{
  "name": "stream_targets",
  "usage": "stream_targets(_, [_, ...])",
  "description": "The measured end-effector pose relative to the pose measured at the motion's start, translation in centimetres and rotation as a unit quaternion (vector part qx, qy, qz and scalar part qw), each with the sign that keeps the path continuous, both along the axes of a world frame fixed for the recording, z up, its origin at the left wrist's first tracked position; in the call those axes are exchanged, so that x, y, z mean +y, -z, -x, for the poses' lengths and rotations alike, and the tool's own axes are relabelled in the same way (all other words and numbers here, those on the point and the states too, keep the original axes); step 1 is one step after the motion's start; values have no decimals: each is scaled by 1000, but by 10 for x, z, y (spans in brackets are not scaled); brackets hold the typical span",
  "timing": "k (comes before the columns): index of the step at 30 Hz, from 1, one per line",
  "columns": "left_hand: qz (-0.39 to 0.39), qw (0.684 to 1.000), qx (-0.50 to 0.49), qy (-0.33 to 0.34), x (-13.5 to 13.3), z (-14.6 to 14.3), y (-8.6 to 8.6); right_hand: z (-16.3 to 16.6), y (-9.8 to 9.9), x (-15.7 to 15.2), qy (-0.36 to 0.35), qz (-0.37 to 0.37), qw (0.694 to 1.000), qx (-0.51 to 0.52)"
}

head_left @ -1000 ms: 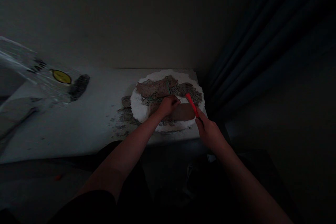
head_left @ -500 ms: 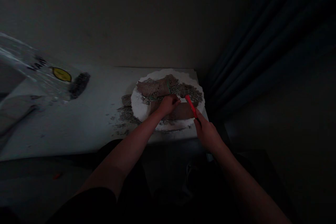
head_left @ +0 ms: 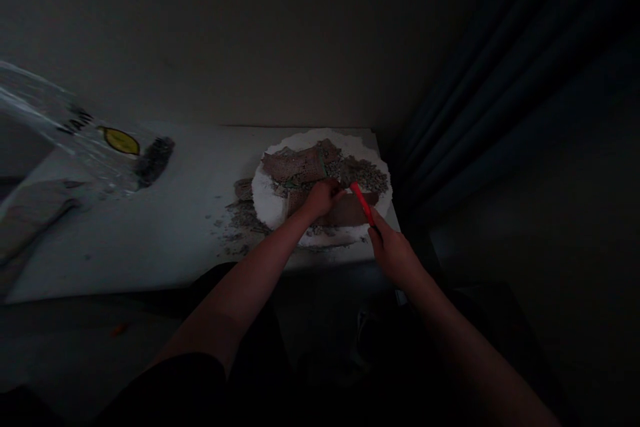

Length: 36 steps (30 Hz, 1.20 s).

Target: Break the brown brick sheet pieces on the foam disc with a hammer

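Observation:
A round white slab (head_left: 270, 203) lies on the white table (head_left: 165, 233) at its right end. Brown flat pieces (head_left: 295, 165) and grey crumbs cover its top. My left hand (head_left: 323, 198) rests on a brown piece (head_left: 350, 213) near the slab's middle, fingers curled and pressing it down. My right hand (head_left: 393, 253) is closed round the dark handle of a red tool (head_left: 362, 203), whose tip points at the brown piece just beside my left fingers.
Grey crumbs (head_left: 237, 223) are scattered on the table left of the slab. A clear plastic bag (head_left: 85, 147) with a yellow label and dark contents lies at the far left. A dark curtain (head_left: 500, 80) hangs at the right; a wall stands behind.
The view has shifted slightly. The red tool's tip has edged a little toward my left hand; both hands stay on the slab.

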<state>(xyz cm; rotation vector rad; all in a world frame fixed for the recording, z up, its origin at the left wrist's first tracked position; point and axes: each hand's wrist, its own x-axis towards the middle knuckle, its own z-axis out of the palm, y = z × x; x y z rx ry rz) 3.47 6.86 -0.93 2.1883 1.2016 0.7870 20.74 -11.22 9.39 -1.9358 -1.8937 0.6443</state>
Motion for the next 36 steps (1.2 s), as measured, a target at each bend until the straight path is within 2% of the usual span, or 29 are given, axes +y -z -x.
stream_targets(12, [6, 1000, 1, 20, 4, -1, 3, 3, -4, -1, 7, 1, 1000, 9])
stream_targets(26, [8, 1000, -1, 19, 2, 0, 0, -4, 0, -1, 7, -8, 998, 54])
stream_targets(36, [9, 999, 26, 29, 4, -1, 3, -4, 2, 0, 7, 7, 1000, 7])
